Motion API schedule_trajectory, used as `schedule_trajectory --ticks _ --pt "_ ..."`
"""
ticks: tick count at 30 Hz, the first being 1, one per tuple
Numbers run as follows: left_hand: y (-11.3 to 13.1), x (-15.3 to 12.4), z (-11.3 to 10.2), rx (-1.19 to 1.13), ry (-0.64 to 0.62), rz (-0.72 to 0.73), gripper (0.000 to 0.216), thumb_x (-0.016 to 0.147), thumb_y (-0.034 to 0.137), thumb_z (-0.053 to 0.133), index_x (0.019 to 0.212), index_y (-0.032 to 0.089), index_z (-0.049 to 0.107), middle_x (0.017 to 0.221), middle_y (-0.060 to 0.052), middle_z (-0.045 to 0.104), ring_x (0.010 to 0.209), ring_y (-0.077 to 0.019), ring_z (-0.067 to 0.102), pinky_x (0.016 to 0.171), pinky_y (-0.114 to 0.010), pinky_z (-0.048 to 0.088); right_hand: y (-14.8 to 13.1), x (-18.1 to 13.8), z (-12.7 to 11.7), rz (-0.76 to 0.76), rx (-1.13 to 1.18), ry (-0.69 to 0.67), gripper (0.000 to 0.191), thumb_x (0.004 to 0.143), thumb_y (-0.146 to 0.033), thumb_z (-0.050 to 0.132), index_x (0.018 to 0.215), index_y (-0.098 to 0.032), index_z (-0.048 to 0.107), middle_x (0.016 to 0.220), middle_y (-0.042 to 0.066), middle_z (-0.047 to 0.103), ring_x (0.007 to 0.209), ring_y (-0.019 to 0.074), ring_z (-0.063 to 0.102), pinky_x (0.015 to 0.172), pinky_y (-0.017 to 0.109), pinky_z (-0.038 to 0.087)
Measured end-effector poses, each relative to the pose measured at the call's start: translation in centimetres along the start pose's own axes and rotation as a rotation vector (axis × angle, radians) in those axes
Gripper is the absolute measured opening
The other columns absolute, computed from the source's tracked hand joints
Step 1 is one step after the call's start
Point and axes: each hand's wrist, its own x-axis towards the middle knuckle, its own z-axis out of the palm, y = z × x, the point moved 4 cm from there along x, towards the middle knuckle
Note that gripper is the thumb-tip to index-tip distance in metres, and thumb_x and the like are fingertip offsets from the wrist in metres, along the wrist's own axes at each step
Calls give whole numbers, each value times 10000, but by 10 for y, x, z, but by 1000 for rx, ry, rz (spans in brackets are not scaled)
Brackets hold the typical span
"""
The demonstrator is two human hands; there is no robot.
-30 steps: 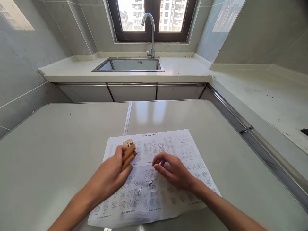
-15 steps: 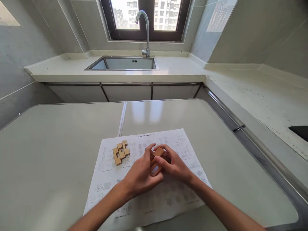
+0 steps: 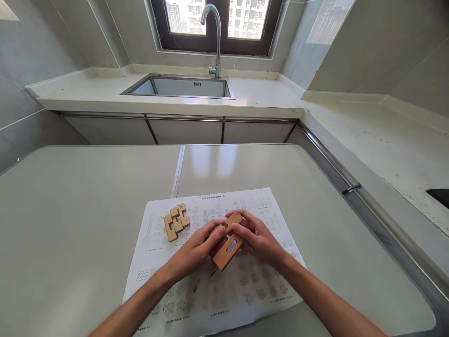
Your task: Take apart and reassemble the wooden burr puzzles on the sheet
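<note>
My left hand point(image 3: 196, 248) and my right hand point(image 3: 257, 238) together grip a brown wooden puzzle piece point(image 3: 228, 243), a notched bar with a slot, held just above a printed instruction sheet point(image 3: 210, 290). The bar slants from upper right to lower left between my fingertips. A small cluster of light wooden blocks point(image 3: 176, 221), interlocked, lies on the sheet to the left of my hands, apart from them.
The sheet lies on a pale grey table point(image 3: 87, 224) with a seam down its middle. Beyond it runs a white counter point(image 3: 263, 98) with a steel sink point(image 3: 178, 86) and a tap point(image 3: 213, 37) under a window. The counter continues along the right side.
My left hand set the light block cluster down on the sheet, then joined my right hand. The brown piece has since been turned so its slotted length shows between both hands.
</note>
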Motion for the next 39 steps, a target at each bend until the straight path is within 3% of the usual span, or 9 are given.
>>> schedule_trajectory --ticks 5,8,12,17,21,27,30,34,39 --pt "-6 0 -1 84 82 46 445 1065 586 474 1297 250 651 1220 -78 730 1062 -267 673 876 -348 533 1 0 -3 -16 -37 45 452 964 -597 673 1258 -255 654 857 5 649 591 124 513 494 230 388" --pt "-8 -1 0 118 112 46 452 1065 590 463 1274 230 639 1057 -69 734 879 -232 653 740 -316 503 0 0 -3 -16 -39 62 425 962 -607 671 1227 -274 666 924 27 678 674 159 569 532 244 420" --pt "-9 -1 1 103 103 39 462 1061 602 462 1256 213 616 880 -32 671 704 -183 569 638 -290 443 0 -1 -5 -22 -35 132 372 942 -609 691 1083 -264 688 852 8 612 675 157 534 522 238 421" --pt "-7 -1 -1 133 120 84 451 1064 570 480 1305 211 607 893 -37 664 709 -180 558 640 -290 438 4 0 -11 22 81 220 366 910 -592 737 949 -237 656 768 -31 497 639 119 471 539 209 450" --pt "-9 -1 1 81 76 60 373 1076 532 488 1235 213 600 794 -1 622 613 -146 548 564 -260 430 2 2 -16 25 162 327 410 864 -593 773 840 -230 584 692 -54 412 573 106 383 467 186 369" --pt "-16 0 3 -58 56 55 405 1065 554 510 1338 257 480 900 4 626 504 -105 609 453 -218 450 -1 2 -19 9 199 389 449 829 -604 806 831 -225 567 704 -51 447 585 105 404 471 178 361" --pt "-15 0 3 -37 45 68 372 1083 540 464 1327 262 507 878 20 580 491 -87 574 455 -211 428 3 2 -19 11 217 375 436 844 -592 805 830 -229 564 696 -54 441 583 105 400 473 176 355" --pt "-9 -3 1 112 12 96 302 1103 427 409 1168 217 616 833 19 568 556 -94 497 533 -230 394 6 3 -18 12 210 330 413 872 -582 786 822 -232 572 689 -49 466 558 106 384 466 196 355" --pt "-2 -4 0 243 27 146 252 1042 404 538 1116 193 654 799 24 554 671 -134 445 619 -255 364 4 1 -16 10 199 290 409 889 -592 776 824 -232 593 691 -45 481 556 105 382 469 203 358"
